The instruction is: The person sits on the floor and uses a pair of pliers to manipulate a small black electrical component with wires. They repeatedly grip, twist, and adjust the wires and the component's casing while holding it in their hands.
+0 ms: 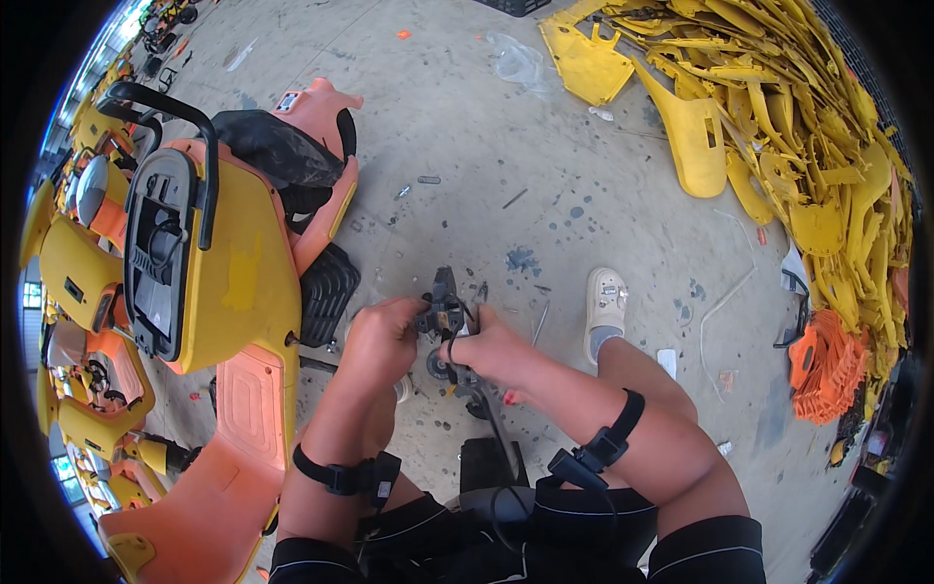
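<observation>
In front of my body, both hands work on a small dark mechanical part (445,313) with a black cable and a brassy patch on it. My left hand (382,336) is closed, its fingertips pinching the part's left side. My right hand (489,346) grips it from the right, thumb against the cable. Just below hangs or lies a round dark wheel-like piece (438,366); whether it joins the part I cannot tell. A grey metal bar (496,423) slants down from there toward my lap. My fingers partly hide the part.
On the left stands a yellow and orange scooter body (243,282) with a black handle. More yellow scooters line the far left. A large pile of yellow plastic panels (778,146) fills the right, with orange pieces (827,365) below it. Small scraps and a thin rod (541,323) lie on concrete.
</observation>
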{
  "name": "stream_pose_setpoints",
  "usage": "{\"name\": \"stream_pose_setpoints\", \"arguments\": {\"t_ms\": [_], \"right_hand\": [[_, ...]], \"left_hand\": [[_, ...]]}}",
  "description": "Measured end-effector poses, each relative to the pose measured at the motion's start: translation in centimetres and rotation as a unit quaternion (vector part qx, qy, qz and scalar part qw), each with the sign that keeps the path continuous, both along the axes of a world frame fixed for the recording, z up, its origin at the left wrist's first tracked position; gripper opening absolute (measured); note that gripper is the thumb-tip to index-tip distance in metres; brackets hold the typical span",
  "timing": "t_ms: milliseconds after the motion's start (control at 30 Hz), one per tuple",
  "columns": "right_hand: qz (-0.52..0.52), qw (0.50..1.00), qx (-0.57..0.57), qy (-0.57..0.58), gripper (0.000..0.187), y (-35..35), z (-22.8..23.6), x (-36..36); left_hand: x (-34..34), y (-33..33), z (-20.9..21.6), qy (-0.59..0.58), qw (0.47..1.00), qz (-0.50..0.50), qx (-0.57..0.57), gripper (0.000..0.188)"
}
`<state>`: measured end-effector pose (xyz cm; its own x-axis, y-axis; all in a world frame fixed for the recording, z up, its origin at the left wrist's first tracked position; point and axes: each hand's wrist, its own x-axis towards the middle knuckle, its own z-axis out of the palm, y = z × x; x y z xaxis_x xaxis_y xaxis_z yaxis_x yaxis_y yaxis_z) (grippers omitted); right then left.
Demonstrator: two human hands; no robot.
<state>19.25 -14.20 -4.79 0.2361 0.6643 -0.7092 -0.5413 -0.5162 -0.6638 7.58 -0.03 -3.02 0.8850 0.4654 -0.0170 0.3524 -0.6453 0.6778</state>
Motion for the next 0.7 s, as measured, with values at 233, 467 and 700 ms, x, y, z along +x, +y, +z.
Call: {"name": "stream_pose_setpoints", "arguments": {"t_ms": [233,467,700], "right_hand": [[0.073,0.981,-0.001,-0.18,0.061,0.5,0.4,1.4],[0.184,0.832,0.126,-0.508,0.057,0.0,0.7,4.4],[0.163,0.917,0.063,-0.359,0.062,-0.1,0.9,4.1]], "left_hand": [[-0.1,0.4,0.2,0.04,0.984,0.043,-0.17,0.021],[-0.4,-0.1,0.6,0.084,0.98,-0.007,-0.179,0.006],[-0.3,-0.1,-0.7,0.088,0.992,-0.009,-0.092,0.014]]}}
